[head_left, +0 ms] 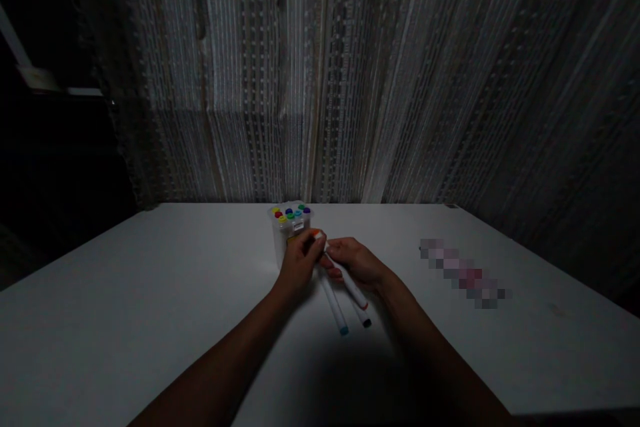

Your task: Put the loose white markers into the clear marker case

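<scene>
My left hand (pixel 301 257) is closed around the orange-capped end of a white marker (pixel 353 285). Fingers of my right hand (pixel 357 261) pinch the same marker's barrel near the cap, and its reddish tip end points down toward me. Below the hands, a marker with a blue end (pixel 334 303) and one with a black end (pixel 367 321) slant toward me; their far parts are hidden by the hands, and they seem to lie on the table. Just behind my left hand stands a clear plastic tub (pixel 280 240) of upright markers with several coloured caps.
Everything stands on a white table (pixel 175 293). A pixelated long object (pixel 463 273) lies to the right. Beyond the table's back edge hangs a striped curtain (pixel 300 80). Dark shelving (pixel 40 33) is at far left, and the light is dim.
</scene>
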Demonstrator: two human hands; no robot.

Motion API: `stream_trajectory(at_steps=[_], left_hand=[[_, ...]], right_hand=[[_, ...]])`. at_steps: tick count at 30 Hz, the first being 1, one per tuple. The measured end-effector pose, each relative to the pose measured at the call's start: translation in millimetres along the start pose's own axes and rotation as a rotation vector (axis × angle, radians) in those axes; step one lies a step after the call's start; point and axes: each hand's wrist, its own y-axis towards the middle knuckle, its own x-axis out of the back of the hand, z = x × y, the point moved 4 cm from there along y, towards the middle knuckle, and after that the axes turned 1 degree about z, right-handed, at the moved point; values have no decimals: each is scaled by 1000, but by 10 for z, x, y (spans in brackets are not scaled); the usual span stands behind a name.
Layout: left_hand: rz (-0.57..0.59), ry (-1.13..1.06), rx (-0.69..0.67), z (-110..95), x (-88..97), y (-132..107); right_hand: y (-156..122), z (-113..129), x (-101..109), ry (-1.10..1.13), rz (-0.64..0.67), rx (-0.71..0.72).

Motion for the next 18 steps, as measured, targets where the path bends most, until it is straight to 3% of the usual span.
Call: stream_trajectory(at_steps=[5,9,11,14,18], left_hand=[[-60,283,-174,-60,66,-9],[107,571,-260,-71,21,-13],[264,744,-236,-42,-35,-34],[472,945,-130,13,-100,-81],[542,1117,4,32,-120,-121]], right_hand=[[-29,55,139,-295,-75,58],[-45,57,301,-691,-275,48],[-62,70,324,-963,-298,30],[-100,70,272,-1265,-210,-48],[-177,115,191,-1445,-228,-145]])
